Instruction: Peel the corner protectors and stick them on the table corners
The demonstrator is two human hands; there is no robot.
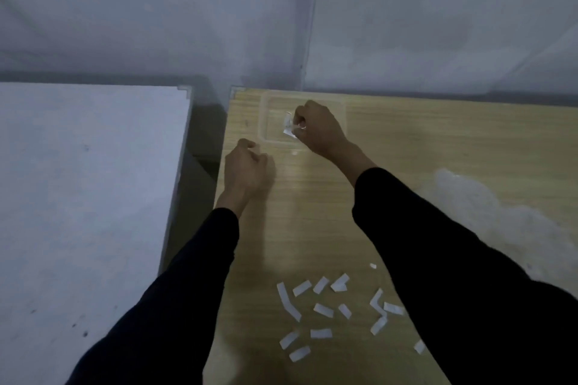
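Observation:
My right hand point(319, 129) reaches into a clear plastic tray point(264, 115) at the far left of the wooden table point(406, 147) and pinches a clear corner protector with white backing strips point(288, 126). My left hand point(245, 170) hovers with curled fingers over the table's left edge, just short of the tray, holding nothing that I can see. A clear corner protector point(237, 90) sits on the wooden table's far-left corner. Another one point(185, 89) sits on the far-right corner of the white table point(78, 197).
Several peeled white backing strips point(322, 309) lie scattered on the wood near me. A crumpled clear plastic bag point(488, 212) lies at the right. A dark gap point(200, 147) separates the two tables. Grey walls stand behind both.

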